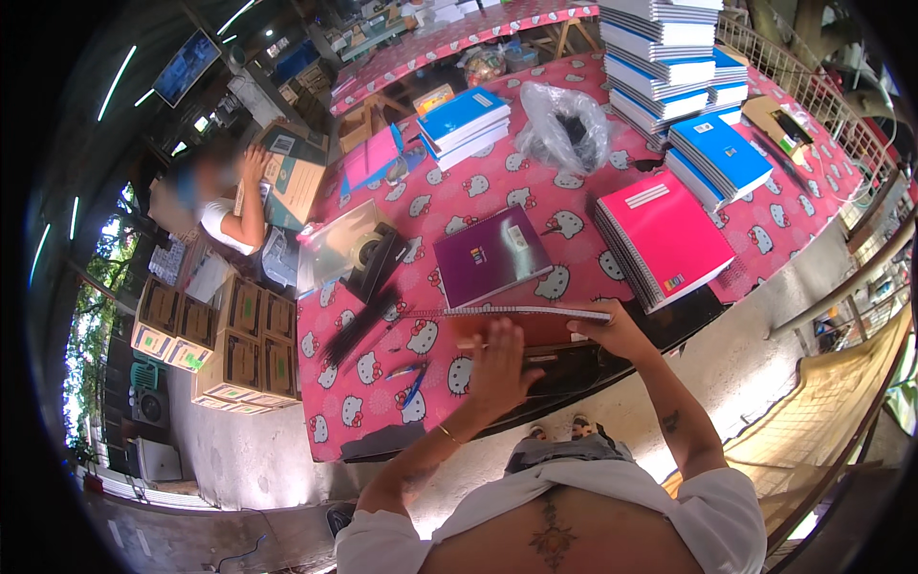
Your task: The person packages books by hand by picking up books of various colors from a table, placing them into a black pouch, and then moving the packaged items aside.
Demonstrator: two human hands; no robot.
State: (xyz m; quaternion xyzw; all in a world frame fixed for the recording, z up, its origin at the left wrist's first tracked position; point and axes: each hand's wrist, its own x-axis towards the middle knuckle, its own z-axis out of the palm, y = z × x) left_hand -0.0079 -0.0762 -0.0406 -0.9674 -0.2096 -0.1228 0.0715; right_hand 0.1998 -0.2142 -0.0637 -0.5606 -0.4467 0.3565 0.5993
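Note:
A spiral notebook with a reddish-brown cover [545, 330] stands tilted up at the table's near edge, its coil along the upper side. My right hand [617, 331] grips its right end, thumb on the cover. My left hand [499, 368] lies with stretched fingers against the cover's left part. Just beyond lies a purple notebook [492, 256]. To the right sits a stack of spiral notebooks with a pink cover on top [665, 234]. A bundle of thin black strands [359, 330] and a blue pen [414, 386] lie left of my left hand.
Tall notebook stacks [660, 72] and a blue-covered pile [722, 158] fill the far right. A clear plastic bag [564, 129], another blue pile [464, 124] and a black tape holder [375, 263] lie farther off. At left, a person [234, 215] handles a carton [292, 177] near stacked boxes [249, 335].

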